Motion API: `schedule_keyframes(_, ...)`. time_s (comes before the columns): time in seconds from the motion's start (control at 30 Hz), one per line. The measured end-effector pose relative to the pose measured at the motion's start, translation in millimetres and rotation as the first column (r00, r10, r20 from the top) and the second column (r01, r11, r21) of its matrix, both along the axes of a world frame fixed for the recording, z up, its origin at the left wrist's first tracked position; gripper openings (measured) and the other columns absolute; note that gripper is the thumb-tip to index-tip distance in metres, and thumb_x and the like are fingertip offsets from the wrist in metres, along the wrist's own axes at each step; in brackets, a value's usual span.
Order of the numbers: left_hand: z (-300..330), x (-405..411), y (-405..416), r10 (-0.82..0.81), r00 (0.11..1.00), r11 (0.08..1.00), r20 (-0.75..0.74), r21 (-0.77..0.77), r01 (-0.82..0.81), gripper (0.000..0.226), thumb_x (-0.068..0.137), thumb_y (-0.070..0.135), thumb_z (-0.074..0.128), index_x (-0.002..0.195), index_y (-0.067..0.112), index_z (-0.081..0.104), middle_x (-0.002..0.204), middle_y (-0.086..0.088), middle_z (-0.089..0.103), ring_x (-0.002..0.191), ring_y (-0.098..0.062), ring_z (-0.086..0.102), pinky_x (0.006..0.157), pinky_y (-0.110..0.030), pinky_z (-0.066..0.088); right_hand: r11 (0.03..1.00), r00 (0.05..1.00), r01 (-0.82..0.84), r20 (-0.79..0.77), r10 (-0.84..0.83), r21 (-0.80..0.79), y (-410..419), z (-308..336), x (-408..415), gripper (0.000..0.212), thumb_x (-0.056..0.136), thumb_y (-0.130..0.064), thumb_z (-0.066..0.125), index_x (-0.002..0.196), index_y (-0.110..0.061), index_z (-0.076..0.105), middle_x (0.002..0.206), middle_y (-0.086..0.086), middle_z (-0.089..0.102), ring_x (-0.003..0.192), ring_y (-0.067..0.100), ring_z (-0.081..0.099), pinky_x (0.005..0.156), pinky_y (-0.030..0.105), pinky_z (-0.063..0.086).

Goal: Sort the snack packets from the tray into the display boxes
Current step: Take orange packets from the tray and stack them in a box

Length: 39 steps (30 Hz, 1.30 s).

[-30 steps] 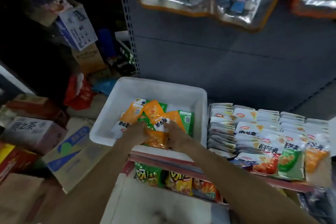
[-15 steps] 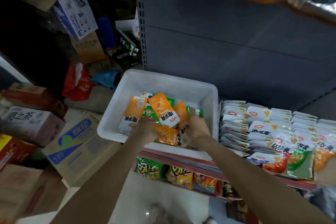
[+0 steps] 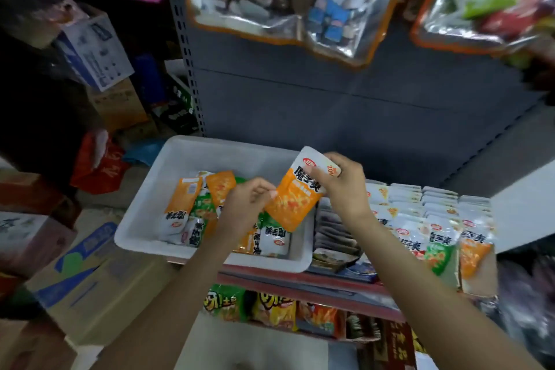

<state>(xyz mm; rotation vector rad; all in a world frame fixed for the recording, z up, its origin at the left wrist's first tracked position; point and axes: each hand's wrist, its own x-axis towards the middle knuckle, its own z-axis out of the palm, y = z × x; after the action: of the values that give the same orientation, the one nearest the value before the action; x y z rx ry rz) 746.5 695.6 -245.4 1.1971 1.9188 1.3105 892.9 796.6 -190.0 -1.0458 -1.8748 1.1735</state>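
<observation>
Both hands held one orange packet (image 3: 295,200) above the white tray's (image 3: 144,219) right edge — left hand (image 3: 247,207) pinching its lower corner, right hand (image 3: 345,186) gripping its top. More packets (image 3: 192,210) lay inside — display boxes (image 3: 420,219) just right.

Orange packet (image 3: 295,198) now above tray (image 3: 210,150)
</observation>
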Motion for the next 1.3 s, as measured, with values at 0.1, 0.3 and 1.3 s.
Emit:
schedule_keyframes(0.1, 13.4, 32.5, 21.8, -0.058, 0.998, 0.997, 0.015, 0.051, 0.057, 0.006, 0.088, 0.011, 0.064, 0.085, 0.016, 0.064, 0.079, 0.006, 0.064, 0.072, 0.006, 0.057, 0.067, -0.006, 0.043, 0.993, 0.988, 0.104, -0.108, -0.109, -0.05, 10.3, 14.3, 33.8, 0.018, 0.08, -0.013, 0.073, 0.07, -0.008, 0.059, 0.06, -0.004, 0.055, 0.056, 0.004, 0.051, 0.052, 0.022, 0.042)
schedule_keyframes(0.3, 32.3, 121.1, 78.6, -0.278, 0.956, 0.96, -0.09, -0.032, 0.277, 0.013, 0.089, 0.015, 0.062, 0.1, 0.008, 0.066, 0.096, -0.003, 0.066, 0.085, -0.011, 0.06, 0.075, -0.014, 0.045, 0.964, 0.952, 0.236, -0.172, -0.255, -0.122, 39.6, 33.2, 130.1, 0.025, 0.082, -0.021, 0.071, 0.087, 0.002, 0.062, 0.074, 0.001, 0.063, 0.067, 0.01, 0.059, 0.061, 0.032, 0.047)
schedule_keyframes(1.3, 0.9, 292.1, 161.7, -0.587, 0.4, 0.809, -0.704, -0.528, 0.258, 0.075, 0.086, 0.029, 0.065, 0.148, 0.022, 0.023, 0.159, -0.004, 0.005, 0.146, -0.022, 0.007, 0.118, -0.042, 0.005, 0.927, 0.726, -0.124, 0.669, -0.157, 0.353, 130.2, -66.3, 313.5, 0.025, 0.078, 0.002, 0.066, 0.1, -0.009, 0.067, 0.115, 0.012, 0.056, 0.104, 0.034, 0.054, 0.081, 0.042, 0.049)
